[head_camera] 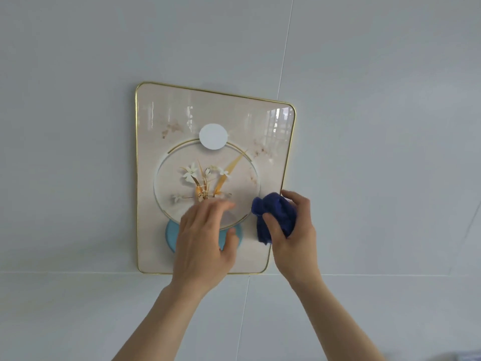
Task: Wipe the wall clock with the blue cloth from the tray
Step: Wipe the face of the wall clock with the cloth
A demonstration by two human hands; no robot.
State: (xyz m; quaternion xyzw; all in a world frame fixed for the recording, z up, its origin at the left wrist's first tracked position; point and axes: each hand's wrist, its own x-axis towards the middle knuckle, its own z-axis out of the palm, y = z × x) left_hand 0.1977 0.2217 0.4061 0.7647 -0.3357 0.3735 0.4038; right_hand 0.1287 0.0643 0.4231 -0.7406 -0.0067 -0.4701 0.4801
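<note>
The wall clock [208, 121] is a beige rounded rectangle with a thin gold rim, a flower picture, gold hands and a white disc near the top, hanging on the pale wall. My right hand [294, 230] holds the bunched dark blue cloth [276, 212] against the clock's lower right edge. My left hand [205, 238] lies over the clock's lower middle with fingers spread, covering part of a light blue disc [170, 234]. The tray is not in view.
Pale grey wall panels [390, 126] surround the clock, with thin seams running vertically right of the clock and horizontally just under its bottom edge.
</note>
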